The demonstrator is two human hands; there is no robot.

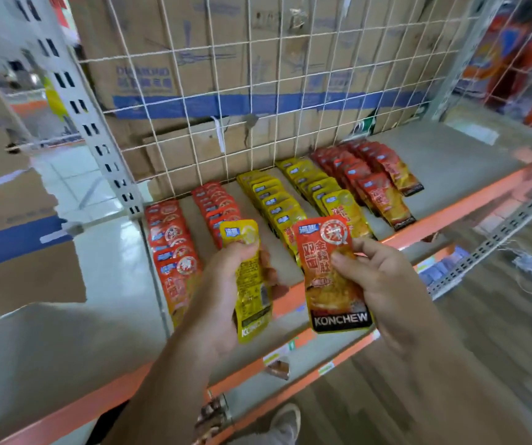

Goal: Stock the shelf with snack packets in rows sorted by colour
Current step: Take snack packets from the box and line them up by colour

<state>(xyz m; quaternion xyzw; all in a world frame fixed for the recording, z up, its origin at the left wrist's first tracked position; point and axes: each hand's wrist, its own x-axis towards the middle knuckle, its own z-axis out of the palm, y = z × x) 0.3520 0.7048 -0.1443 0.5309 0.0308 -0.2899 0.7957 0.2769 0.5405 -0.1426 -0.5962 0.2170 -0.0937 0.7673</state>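
My left hand grips a yellow snack packet upright, just in front of the shelf's edge. My right hand pinches a red snack packet marked KONCHEW, held beside the yellow one. On the grey shelf lie several rows of overlapping packets: a red row at the far left, another red row, two yellow rows, and two red rows at the right.
A white wire grid backs the shelf, with cardboard boxes behind it. An orange front rail edges the shelf. A slotted upright post stands at the left. A lower shelf and my shoe are below.
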